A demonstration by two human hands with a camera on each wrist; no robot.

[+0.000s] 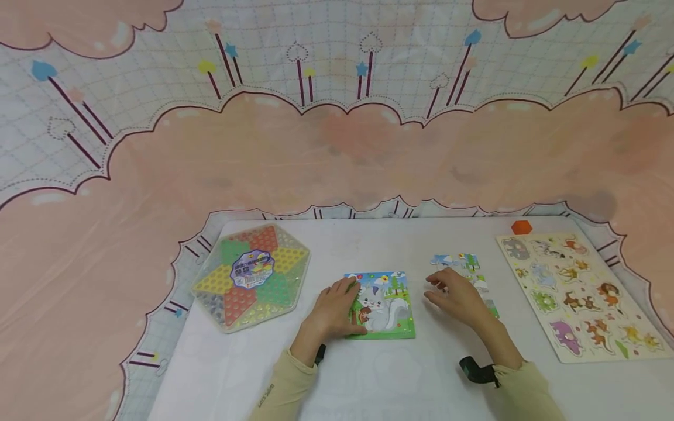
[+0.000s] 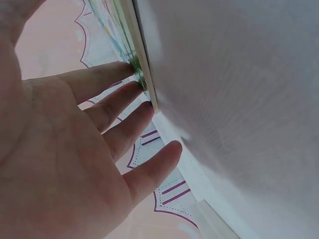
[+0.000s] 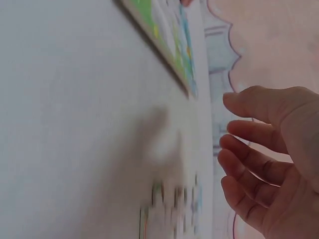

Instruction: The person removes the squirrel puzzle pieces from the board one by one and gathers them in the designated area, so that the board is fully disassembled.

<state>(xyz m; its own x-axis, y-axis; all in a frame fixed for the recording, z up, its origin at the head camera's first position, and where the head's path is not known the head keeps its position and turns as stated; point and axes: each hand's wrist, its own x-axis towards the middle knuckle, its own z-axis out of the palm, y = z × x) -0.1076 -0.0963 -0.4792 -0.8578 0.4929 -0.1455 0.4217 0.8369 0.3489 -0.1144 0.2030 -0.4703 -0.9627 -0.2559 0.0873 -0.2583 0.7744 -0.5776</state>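
A square jigsaw puzzle (image 1: 392, 316) with a grey squirrel picture and a green lower border lies flat on the white table. My left hand (image 1: 332, 310) rests along its left side, thumb near the bottom and fingers toward the top. In the left wrist view, fairly straight fingertips (image 2: 144, 89) meet the edge of the puzzle. To the right, my right hand (image 1: 458, 298) hovers with loosely bent fingers and nothing between them. Partly hidden behind it is a group of loose puzzle pieces (image 1: 470, 262), which appear blurred in the right wrist view.
A hexagonal Chinese checkers set (image 1: 284, 263) in clear wrapping lies on the left. On the right is a wooden animal peg puzzle board (image 1: 574, 286), with an orange hexagonal piece (image 1: 522, 227) by its far corner. A patterned cloth (image 1: 368, 152) hangs behind the table.
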